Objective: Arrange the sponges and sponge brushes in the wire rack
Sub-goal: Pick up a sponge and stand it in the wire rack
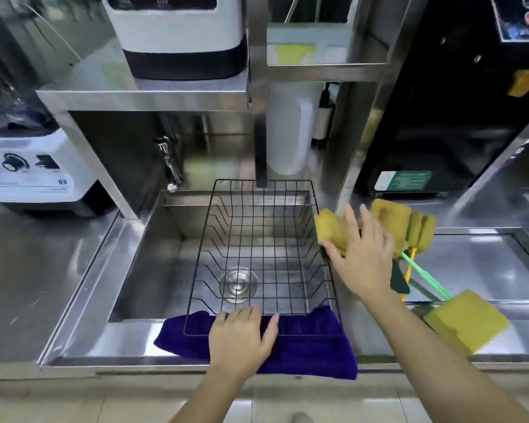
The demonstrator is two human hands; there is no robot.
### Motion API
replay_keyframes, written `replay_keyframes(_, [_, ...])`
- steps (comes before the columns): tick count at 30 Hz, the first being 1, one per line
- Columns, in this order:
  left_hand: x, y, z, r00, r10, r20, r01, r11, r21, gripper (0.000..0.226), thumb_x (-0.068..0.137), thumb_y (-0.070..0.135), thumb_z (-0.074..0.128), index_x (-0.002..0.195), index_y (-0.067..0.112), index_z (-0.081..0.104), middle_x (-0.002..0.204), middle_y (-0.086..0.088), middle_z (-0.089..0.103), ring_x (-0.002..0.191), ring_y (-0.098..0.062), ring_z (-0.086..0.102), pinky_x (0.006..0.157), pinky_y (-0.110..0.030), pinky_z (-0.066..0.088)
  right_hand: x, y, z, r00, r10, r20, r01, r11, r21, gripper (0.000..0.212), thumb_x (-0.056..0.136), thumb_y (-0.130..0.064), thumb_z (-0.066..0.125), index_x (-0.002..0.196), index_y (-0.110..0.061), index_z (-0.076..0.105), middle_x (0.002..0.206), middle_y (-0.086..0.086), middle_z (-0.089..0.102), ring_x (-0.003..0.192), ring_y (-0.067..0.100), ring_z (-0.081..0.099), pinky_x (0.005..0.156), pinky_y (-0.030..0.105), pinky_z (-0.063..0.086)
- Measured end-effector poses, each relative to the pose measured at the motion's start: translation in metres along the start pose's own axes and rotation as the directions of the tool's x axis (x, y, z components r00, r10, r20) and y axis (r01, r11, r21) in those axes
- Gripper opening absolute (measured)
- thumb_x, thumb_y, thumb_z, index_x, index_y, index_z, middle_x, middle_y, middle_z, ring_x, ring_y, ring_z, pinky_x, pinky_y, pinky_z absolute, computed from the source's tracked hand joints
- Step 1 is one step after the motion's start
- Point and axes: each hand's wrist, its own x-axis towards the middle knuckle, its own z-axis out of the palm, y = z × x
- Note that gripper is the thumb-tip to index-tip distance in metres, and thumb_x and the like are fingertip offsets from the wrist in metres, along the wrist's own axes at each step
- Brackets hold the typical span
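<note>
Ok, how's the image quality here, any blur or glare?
Head view: the right hand and the sponges beside it are motion-blurred; steel counter shows soft glare; wide-angle bends the shelf edges; the wire rack stays fairly sharp.

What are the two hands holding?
The right hand lies over a yellow sponge, fingers spread; a grip cannot be told. The left hand rests flat on the wire rack's front edge.

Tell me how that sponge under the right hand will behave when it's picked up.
The sponge is a thick block of porous foam, so it probably squashes under the right hand and weighs little. Its squared shape shouldn't roll. Wetness can't be told; if soaked, it may be heavier and drip.
</note>
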Motion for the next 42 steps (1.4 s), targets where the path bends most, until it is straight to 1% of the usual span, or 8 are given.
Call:
replay_keyframes(5, [0.000,0.000,0.001,0.999,0.002,-0.041,-0.001,0.999,0.039,0.045,0.090,0.041,0.042,0.056,0.015,0.055,0.050,0.001,0.049,0.048,-0.023,0.050,0.050,-0.033,0.040,-0.009,0.024,0.012,0.982,0.168,0.090,-0.166,0.986,-0.028,0.075,0.080,-0.060,0.039,0.137,-0.011,0.041,0.135,0.022,0.052,0.122,0.037,0.052,0.093,0.050,0.043])
replay_keyframes(10, [0.000,0.000,0.004,0.996,0.029,-0.083,-0.024,0.998,0.059,0.054,0.098,0.040,0.033,0.056,0.014,0.056,0.051,0.001,0.049,0.048,-0.023,0.050,0.050,-0.033,0.040,-0.011,0.032,0.013,0.975,0.154,0.159,-0.147,0.988,-0.055,0.078,0.074,-0.048,0.069,0.138,-0.012,0.042,0.122,0.020,0.058,0.109,0.037,0.056,0.084,0.046,0.042])
replay_keyframes(14, [-0.001,0.001,0.004,0.996,0.025,-0.084,-0.020,0.998,0.058,0.056,0.099,0.039,0.031,0.056,0.014,0.056,0.050,0.001,0.048,0.047,-0.023,0.049,0.050,-0.033,0.039,0.004,0.037,0.009,0.937,0.271,0.223,-0.256,0.962,-0.094,0.093,0.081,-0.050,0.061,0.148,-0.006,0.013,0.124,0.017,0.052,0.113,0.033,0.050,0.089,0.044,0.035])
replay_keyframes(19, [-0.001,0.001,0.003,0.998,0.024,-0.062,-0.021,0.998,0.056,0.055,0.098,0.039,0.032,0.056,0.014,0.057,0.051,0.001,0.049,0.047,-0.022,0.049,0.051,-0.034,0.040,0.016,0.046,0.009,0.896,0.338,0.288,-0.319,0.941,-0.111,0.061,0.078,-0.052,0.062,0.125,-0.016,0.045,0.129,0.017,0.042,0.121,0.034,0.038,0.097,0.046,0.031])
replay_keyframes(24, [0.001,0.002,0.000,1.000,0.018,-0.019,-0.016,0.997,0.080,0.042,0.088,0.037,0.043,0.056,0.014,0.058,0.052,0.001,0.050,0.048,-0.022,0.050,0.051,-0.034,0.040,0.021,0.048,0.016,0.811,0.433,0.393,-0.497,0.865,0.072,0.052,0.077,-0.034,0.072,0.116,-0.011,0.048,0.140,0.022,0.025,0.119,0.045,0.039,0.097,0.052,0.039])
replay_keyframes(33, [0.002,0.003,0.001,0.998,0.022,-0.056,-0.018,0.997,0.070,0.050,0.094,0.036,0.036,0.054,0.014,0.055,0.050,0.002,0.046,0.046,-0.022,0.046,0.049,-0.034,0.038,0.033,0.052,0.013,0.791,0.576,0.205,-0.611,0.734,0.296,0.078,0.068,-0.008,0.076,0.133,-0.001,0.032,0.127,0.027,0.044,0.116,0.045,0.043,0.101,0.051,0.035])
replay_keyframes(37, [0.001,0.003,0.001,1.000,0.015,-0.021,-0.014,0.997,0.077,0.041,0.087,0.036,0.043,0.053,0.015,0.055,0.050,0.002,0.046,0.045,-0.021,0.046,0.050,-0.032,0.038,0.051,0.052,-0.008,0.724,0.679,0.124,-0.664,0.637,0.391,0.058,0.073,-0.017,0.072,0.119,0.001,0.042,0.121,0.023,0.045,0.111,0.044,0.047,0.093,0.053,0.043])
replay_keyframes(42, [0.000,0.002,0.002,0.999,0.010,-0.037,-0.008,0.998,0.070,0.041,0.087,0.036,0.043,0.054,0.015,0.054,0.050,0.002,0.046,0.046,-0.021,0.046,0.051,-0.032,0.037,0.071,0.024,-0.042,0.774,0.632,0.035,-0.518,0.601,0.609,0.054,0.073,-0.023,0.071,0.112,-0.003,0.039,0.117,0.016,0.043,0.095,0.032,0.050,0.086,0.050,0.048])
